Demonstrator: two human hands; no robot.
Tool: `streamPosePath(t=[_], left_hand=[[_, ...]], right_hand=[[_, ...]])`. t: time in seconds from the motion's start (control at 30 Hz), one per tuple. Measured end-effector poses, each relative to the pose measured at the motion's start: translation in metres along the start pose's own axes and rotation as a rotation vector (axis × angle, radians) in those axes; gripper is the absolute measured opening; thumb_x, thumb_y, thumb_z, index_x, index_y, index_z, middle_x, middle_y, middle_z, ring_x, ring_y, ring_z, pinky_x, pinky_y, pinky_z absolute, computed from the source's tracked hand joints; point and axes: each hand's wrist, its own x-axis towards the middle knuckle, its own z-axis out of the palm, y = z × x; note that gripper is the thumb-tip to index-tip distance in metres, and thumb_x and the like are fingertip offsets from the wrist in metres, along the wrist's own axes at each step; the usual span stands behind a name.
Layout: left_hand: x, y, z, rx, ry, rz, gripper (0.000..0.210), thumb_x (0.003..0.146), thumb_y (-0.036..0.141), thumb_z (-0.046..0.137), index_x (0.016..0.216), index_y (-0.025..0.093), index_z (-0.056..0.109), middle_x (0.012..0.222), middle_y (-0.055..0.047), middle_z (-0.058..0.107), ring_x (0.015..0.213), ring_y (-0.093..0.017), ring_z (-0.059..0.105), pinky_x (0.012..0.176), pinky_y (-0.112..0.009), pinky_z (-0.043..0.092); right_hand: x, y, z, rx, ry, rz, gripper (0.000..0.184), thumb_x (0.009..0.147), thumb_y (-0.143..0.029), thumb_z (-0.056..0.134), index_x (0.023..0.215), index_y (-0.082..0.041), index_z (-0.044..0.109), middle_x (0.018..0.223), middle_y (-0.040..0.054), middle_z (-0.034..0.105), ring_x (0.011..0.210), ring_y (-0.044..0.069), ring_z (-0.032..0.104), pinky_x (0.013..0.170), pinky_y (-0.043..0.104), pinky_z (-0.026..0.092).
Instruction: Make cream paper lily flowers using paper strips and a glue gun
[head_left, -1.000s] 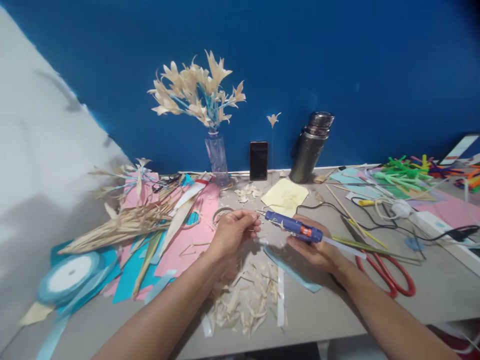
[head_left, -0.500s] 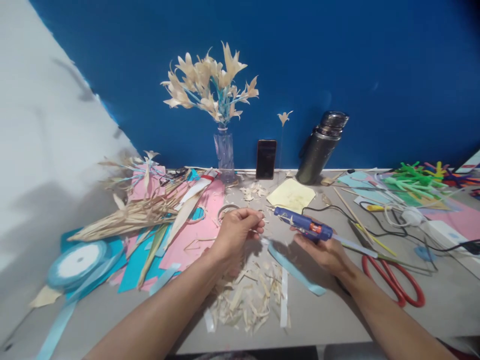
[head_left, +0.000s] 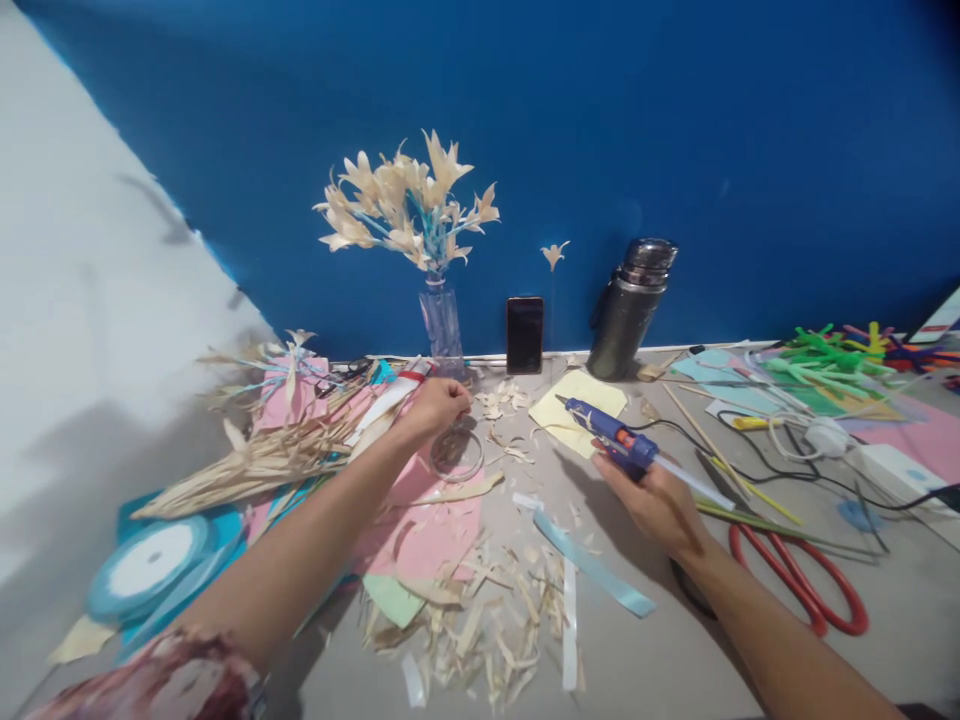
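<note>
Left hand: the left hand [head_left: 442, 408] is curled above the ring [head_left: 457, 480], fingers drawn together; whether the fingertips pinch anything, I cannot tell.
Right hand: the right hand [head_left: 660, 505] is wrapped around the grip of the glue gun [head_left: 611, 432], thumb on the near side.
Glue gun: blue, in the right hand, nozzle pointing forward and left, seen against the yellow paper [head_left: 574, 400]; a pale glue stick [head_left: 701, 487] juts from its back end.
Ring: lying on the desk [head_left: 652, 650], just below the left hand, partly over the pink paper [head_left: 442, 535].
Scraps: a loose heap of pale husk scraps [head_left: 517, 640] near the front of the desk, between the two forearms; a green paper [head_left: 392, 598] lies at its left edge.
Ribbon: a short light-blue strip [head_left: 600, 570] lies to the right of the heap; the spool [head_left: 150, 560] lies far left.
Husks: a dry bundle [head_left: 240, 460] behind the spool.
Back of the desk: a clear bottle [head_left: 442, 325] holding pale flowers [head_left: 405, 200], an upright phone [head_left: 524, 335], a single flower [head_left: 554, 256] on a thin stem, and a dark flask [head_left: 630, 320] that looks tilted.
Right side: red-handled scissors [head_left: 801, 578] beside the right forearm; farther back, green pipe cleaners [head_left: 825, 365] and a white power strip [head_left: 900, 475].
</note>
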Motion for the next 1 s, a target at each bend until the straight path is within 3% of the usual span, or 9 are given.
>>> streamPosePath(t=[0.2,0.47,0.63,0.73,0.87,1.0], left_hand=[[0.029,-0.013,0.029,0.169,-0.038,0.097,0.008,0.070,0.014,0.064,0.065,0.016,0.068,0.062,0.000,0.066,0.061,-0.014,0.056,0.058,-0.024,0.039],[0.038,-0.015,0.051,0.208,-0.035,0.099,0.020,0.066,0.004,0.067,0.052,0.018,0.063,0.058,-0.004,0.064,0.075,-0.022,0.063,0.072,-0.030,0.041],[0.038,-0.012,0.045,-0.022,-0.015,0.056,0.016,0.068,0.008,0.071,0.056,0.016,0.065,0.056,-0.001,0.059,0.060,-0.015,0.052,0.061,-0.027,0.037],[0.030,0.000,0.037,-0.249,-0.031,0.005,0.013,0.069,0.020,0.078,0.065,0.015,0.067,0.061,0.000,0.060,0.053,-0.010,0.045,0.053,-0.024,0.033],[0.000,0.018,0.035,-0.514,-0.123,-0.044,0.024,0.067,0.033,0.081,0.077,0.014,0.071,0.076,-0.004,0.065,0.057,-0.009,0.048,0.050,-0.021,0.035],[-0.037,0.024,0.048,-0.755,-0.204,-0.139,0.030,0.056,0.030,0.089,0.074,0.012,0.074,0.075,-0.004,0.064,0.056,-0.007,0.046,0.045,-0.018,0.030]], right_hand=[[0.002,0.004,0.001,-0.043,-0.048,-0.006,0.035,0.090,-0.048,0.062,0.101,-0.017,0.075,0.097,0.0128,0.078,0.090,0.032,0.072,0.083,0.045,0.056],[0.004,0.004,0.001,-0.037,-0.048,-0.009,0.034,0.090,-0.048,0.062,0.100,-0.019,0.077,0.097,0.0119,0.079,0.092,0.033,0.073,0.086,0.046,0.056],[0.004,-0.001,-0.001,-0.004,-0.061,0.075,0.036,0.089,-0.049,0.064,0.102,-0.019,0.078,0.103,0.0114,0.079,0.098,0.033,0.073,0.089,0.044,0.056],[0.005,-0.002,-0.001,0.051,-0.060,0.122,0.037,0.086,-0.050,0.066,0.101,-0.019,0.079,0.104,0.0112,0.080,0.100,0.034,0.074,0.089,0.043,0.057],[0.003,-0.002,-0.001,0.113,-0.078,0.171,0.040,0.082,-0.053,0.069,0.101,-0.020,0.080,0.104,0.0108,0.081,0.099,0.034,0.074,0.093,0.047,0.056],[0.001,-0.003,0.000,0.210,-0.070,0.181,0.037,0.079,-0.052,0.074,0.098,-0.020,0.080,0.102,0.0100,0.081,0.098,0.033,0.074,0.092,0.045,0.056]])
